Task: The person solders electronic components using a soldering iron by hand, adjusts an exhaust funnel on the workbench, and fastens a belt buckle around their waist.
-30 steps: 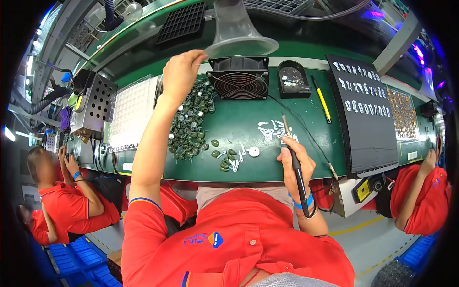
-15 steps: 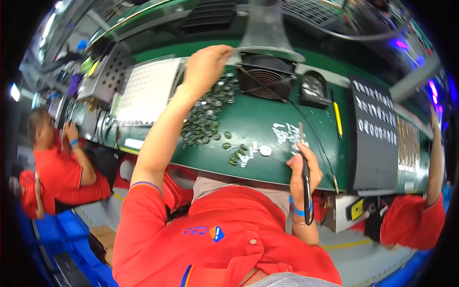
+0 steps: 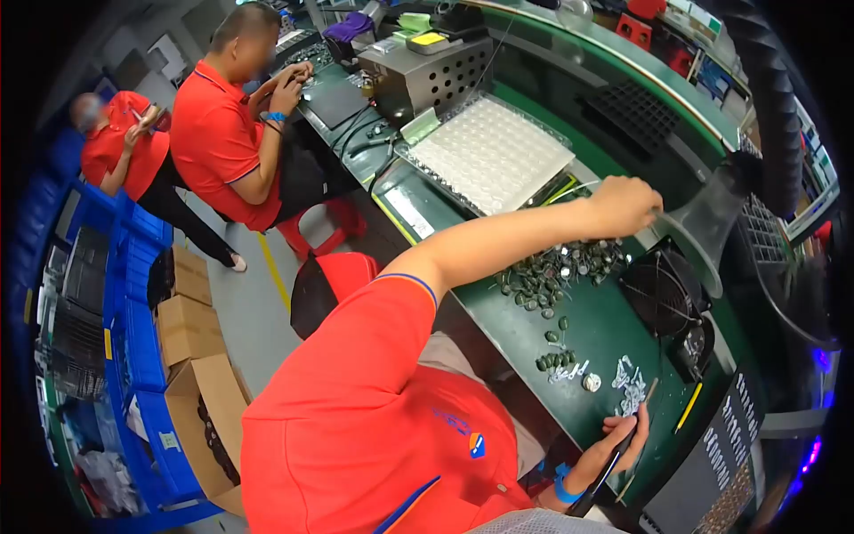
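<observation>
My left hand [image 3: 623, 206] is raised over the bench with its fingers curled closed, beside the rim of the clear extraction funnel [image 3: 712, 222]. Whatever may be in those fingers is hidden. Lower down, my right hand [image 3: 614, 440] grips a soldering iron [image 3: 612, 463] by its black handle, metal tip pointing up the bench. Close by that tip lie small white pieces [image 3: 630, 384]. A round white part [image 3: 592, 382] and a little group of dark green round parts [image 3: 556, 359] sit to their left. Under my left forearm spreads a larger pile of similar parts [image 3: 551, 276].
A white tray with round pockets [image 3: 489, 151] lies beyond my left arm. Behind the pile stands a black fan [image 3: 663, 285]. A yellow pen-like tool [image 3: 688, 408] and a black board with rows of parts [image 3: 725, 427] are at right. Co-workers [image 3: 227, 133] occupy the left.
The camera view has swung left, bringing more of the co-workers and boxes into sight. My left hand stays closed near the funnel; my right hand still holds the soldering iron near the white pieces.
</observation>
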Available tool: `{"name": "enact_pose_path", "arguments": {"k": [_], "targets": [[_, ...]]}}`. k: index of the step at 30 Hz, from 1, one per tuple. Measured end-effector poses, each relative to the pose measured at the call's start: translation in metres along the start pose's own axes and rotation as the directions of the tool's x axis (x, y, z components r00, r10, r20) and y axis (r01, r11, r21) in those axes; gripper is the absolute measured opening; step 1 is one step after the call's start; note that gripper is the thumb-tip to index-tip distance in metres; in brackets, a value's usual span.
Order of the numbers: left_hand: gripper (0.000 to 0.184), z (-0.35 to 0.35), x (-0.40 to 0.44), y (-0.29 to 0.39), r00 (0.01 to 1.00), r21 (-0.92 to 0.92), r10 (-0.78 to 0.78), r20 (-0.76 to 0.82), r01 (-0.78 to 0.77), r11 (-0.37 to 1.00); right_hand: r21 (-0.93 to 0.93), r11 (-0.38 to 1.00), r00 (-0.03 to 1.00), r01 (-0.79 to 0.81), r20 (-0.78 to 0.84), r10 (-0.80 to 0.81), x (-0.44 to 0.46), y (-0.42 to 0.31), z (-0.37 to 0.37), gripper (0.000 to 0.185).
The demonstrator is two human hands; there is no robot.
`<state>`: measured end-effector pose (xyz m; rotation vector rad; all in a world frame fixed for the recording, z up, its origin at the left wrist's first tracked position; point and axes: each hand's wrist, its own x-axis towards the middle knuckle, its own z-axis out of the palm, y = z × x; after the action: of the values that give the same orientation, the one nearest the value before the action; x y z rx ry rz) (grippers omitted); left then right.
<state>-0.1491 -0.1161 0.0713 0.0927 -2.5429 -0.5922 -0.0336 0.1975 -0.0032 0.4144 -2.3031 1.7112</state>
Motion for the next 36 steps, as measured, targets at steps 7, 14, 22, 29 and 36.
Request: {"name": "enact_pose_path", "arguments": {"k": [7, 14, 22, 29, 36], "targets": [[0.017, -0.007, -0.001, 0.003, 0.988, -0.135, 0.093, -0.121, -0.109, 0.985, 0.049, 0.999, 1.000, -0.018, -0.021, 0.019, -0.002, 0.000, 0.004, 0.029], [0.017, 0.006, -0.007, -0.007, 0.994, -0.153, 0.103, -0.024, -0.106, 0.983, 0.182, 0.983, 0.998, -0.031, -0.053, 0.042, 0.002, -0.030, -0.016, 0.030], [0.031, 0.013, 0.013, -0.035, 0.987, -0.204, 0.001, 0.163, 0.033, 0.978, -0.043, 0.978, 0.886, 0.205, -0.417, -0.204, -0.048, -0.039, -0.079, 0.030], [0.032, 0.009, 0.018, -0.025, 0.987, -0.125, 0.033, 0.160, -0.013, 0.992, -0.185, 0.935, 0.301, -0.304, -0.949, -0.091, -0.104, 0.055, -0.196, 0.014], [0.034, 0.012, 0.018, -0.026, 0.987, -0.144, -0.012, 0.157, 0.035, 0.989, -0.185, 0.812, 0.280, -0.554, -0.960, -0.027, -0.083, 0.128, -0.259, 0.027]]}}
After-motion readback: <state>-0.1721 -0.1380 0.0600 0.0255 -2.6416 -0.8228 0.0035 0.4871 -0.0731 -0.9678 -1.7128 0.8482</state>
